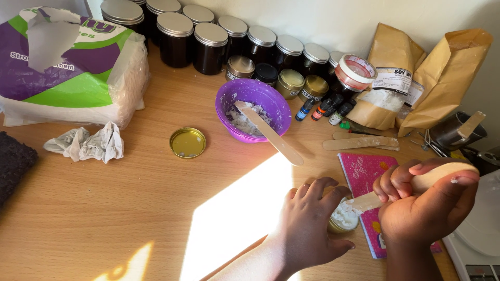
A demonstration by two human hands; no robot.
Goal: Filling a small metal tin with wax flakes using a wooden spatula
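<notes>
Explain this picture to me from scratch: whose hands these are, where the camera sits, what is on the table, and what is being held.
There is one picture, taken by a camera worn on a person's head, looking down at their own two bare hands over a wooden table. The left hand steadies a small gold tin holding white flaky stuff. The right hand grips a flat wooden stick whose tip rests in that tin. A pink notebook lies under the right hand. Further back sit a purple bowl with more white flakes and another wooden stick, a loose gold lid, a crumpled tissue, a row of dark lidded jars, small dropper bottles and brown paper bags.
</notes>
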